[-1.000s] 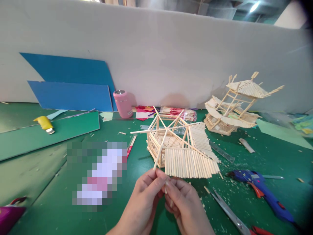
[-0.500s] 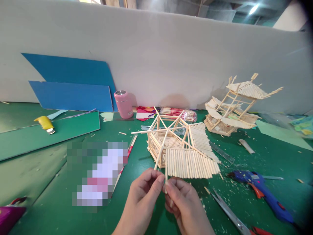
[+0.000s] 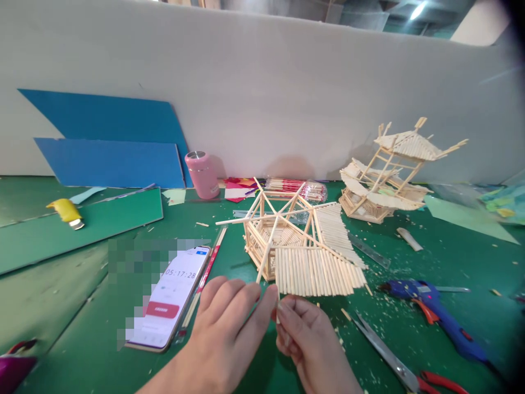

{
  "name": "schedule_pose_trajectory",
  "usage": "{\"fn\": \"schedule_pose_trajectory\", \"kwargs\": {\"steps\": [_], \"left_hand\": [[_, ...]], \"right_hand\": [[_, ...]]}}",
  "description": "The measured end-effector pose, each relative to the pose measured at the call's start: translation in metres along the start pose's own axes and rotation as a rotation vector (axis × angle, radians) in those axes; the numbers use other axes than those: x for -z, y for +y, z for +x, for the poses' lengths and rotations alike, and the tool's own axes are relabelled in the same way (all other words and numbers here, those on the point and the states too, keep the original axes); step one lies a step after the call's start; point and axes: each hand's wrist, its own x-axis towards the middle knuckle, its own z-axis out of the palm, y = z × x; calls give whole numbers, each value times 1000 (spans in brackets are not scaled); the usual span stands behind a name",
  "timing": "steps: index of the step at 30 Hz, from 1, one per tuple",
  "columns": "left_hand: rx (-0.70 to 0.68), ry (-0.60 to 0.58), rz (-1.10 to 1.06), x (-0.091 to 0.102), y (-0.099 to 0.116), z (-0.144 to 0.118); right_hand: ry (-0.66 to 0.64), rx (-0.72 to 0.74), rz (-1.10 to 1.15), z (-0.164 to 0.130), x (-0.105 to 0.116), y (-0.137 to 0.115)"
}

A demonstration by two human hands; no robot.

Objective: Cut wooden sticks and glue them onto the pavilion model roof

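A partly roofed pavilion model (image 3: 283, 230) made of thin wooden sticks stands in front of me. A row of sticks forms a roof panel (image 3: 315, 272) on its near right side. My right hand (image 3: 309, 334) pinches a short wooden stick (image 3: 278, 314) between thumb and fingers, just below that panel's left edge. Palm down, my left hand (image 3: 232, 320) has its fingers curled and its index finger reaching to the stick. Its thumb is hidden, and I cannot make out what it grips. A bare roof beam (image 3: 267, 254) slopes down just beyond my left fingers.
A blue glue gun (image 3: 437, 312) and red-handled scissors (image 3: 394, 358) lie at the right. Left of my hands are a phone (image 3: 170, 306) and a pack of sticks (image 3: 205, 279). A pink bottle (image 3: 203, 175) and a second pavilion model (image 3: 385, 175) stand behind.
My left hand has turned palm down and its fingers have spread over towards the left. My right hand still pinches the stick. The view has shifted slightly; the phone screen shows more clearly.
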Motion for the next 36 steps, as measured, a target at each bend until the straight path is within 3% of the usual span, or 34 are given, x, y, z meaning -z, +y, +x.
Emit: {"fn": "schedule_pose_trajectory", "kwargs": {"steps": [4, 17, 21, 30, 36], "left_hand": [[-53, -45, 63, -2, -7, 1], [-79, 33, 123, -7, -16, 1], [-110, 11, 103, -3, -16, 0], [-142, -65, -20, 16, 3, 8], [-96, -172, -223, 20, 23, 12]], "right_hand": [[-17, 9, 7, -1, 0, 1], [-59, 21, -31, -1, -1, 1], [-106, 11, -41, -6, 0, -3], [-267, -132, -76, -32, 18, -21], [-221, -139, -314, -51, 33, -40]]}}
